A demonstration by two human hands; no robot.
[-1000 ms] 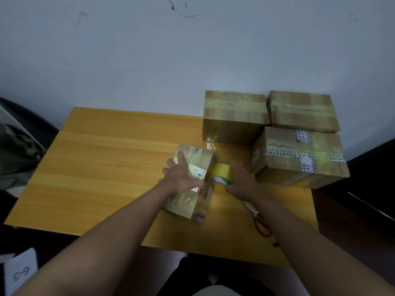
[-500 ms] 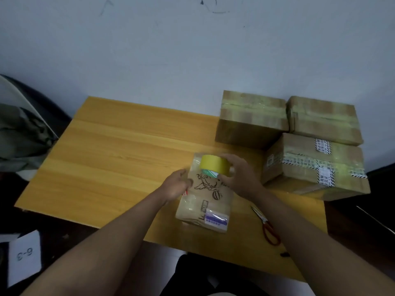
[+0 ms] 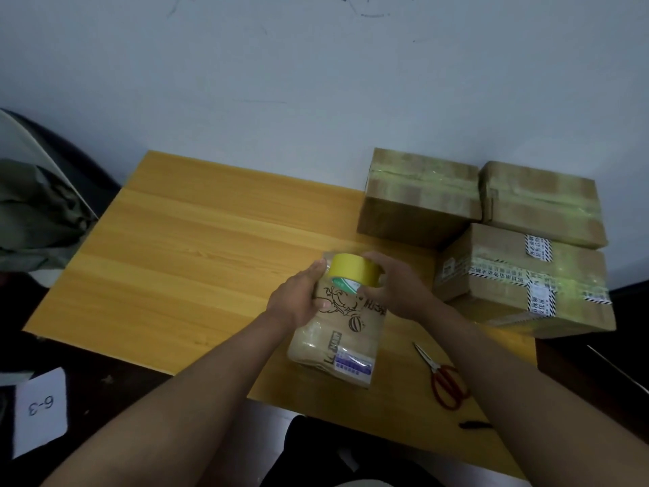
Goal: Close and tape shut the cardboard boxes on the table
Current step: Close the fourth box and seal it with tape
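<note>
Taping the last small box, three already sealed

On the wooden table (image 3: 196,247) against the pale wall (image 3: 316,82), three taped cardboard boxes (image 3: 418,195) sit far right, seemingly finished. Near centre, the printed small box (image 3: 337,342) is closed; its seam probably needs tape. The left hand (image 3: 298,300) grips its far end, the right hand (image 3: 397,286) grips the yellow tape roll (image 3: 351,272) on top. Red-handled scissors (image 3: 442,377) lie near right.
</note>
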